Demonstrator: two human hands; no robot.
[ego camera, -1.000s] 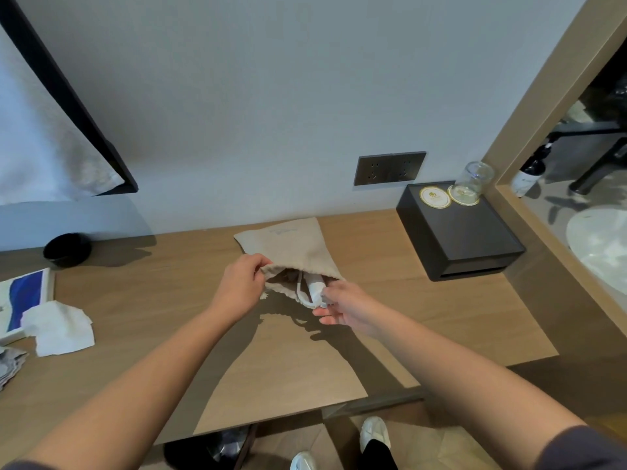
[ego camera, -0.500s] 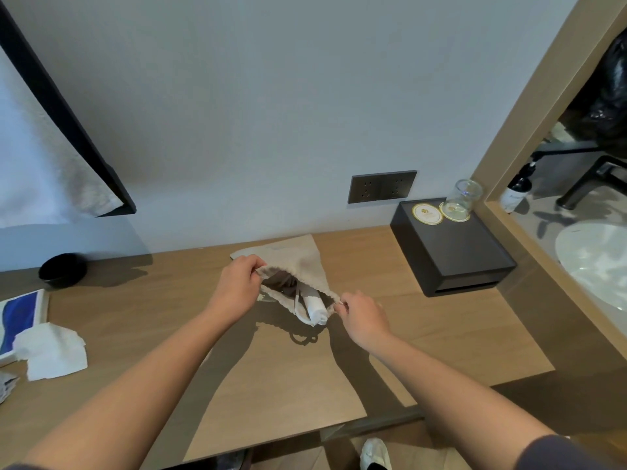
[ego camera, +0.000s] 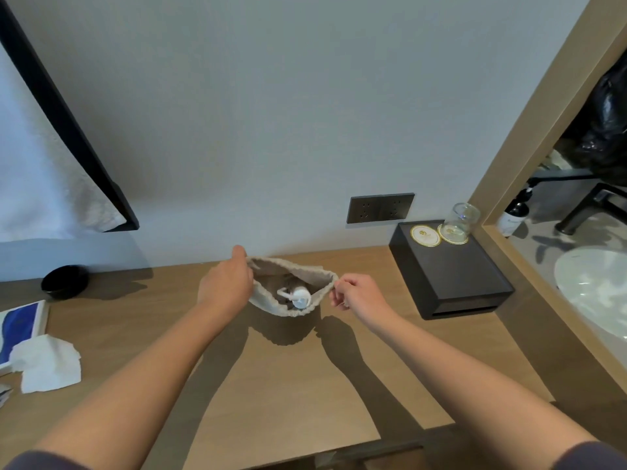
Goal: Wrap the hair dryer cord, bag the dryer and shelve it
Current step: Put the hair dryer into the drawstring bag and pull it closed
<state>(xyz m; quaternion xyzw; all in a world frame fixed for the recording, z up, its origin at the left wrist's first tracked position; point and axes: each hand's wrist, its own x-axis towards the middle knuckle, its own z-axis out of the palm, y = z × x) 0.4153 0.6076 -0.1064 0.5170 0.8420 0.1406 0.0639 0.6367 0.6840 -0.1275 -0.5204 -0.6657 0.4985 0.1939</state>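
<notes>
Above the light wooden desk, both hands hold a beige cloth drawstring bag by its rim, mouth stretched wide. Her left hand has its fingers closed on the left edge; the right hand pinches the right edge. Inside lies the white plastic hair dryer.

we see a beige, unpatterned cloth bag with a white hair dryer inside. the desk is light brown wood grain. a black box carries two cream coasters ringed in gold. the bowl is black, the tissue white, the outlet panel dark grey.
</notes>
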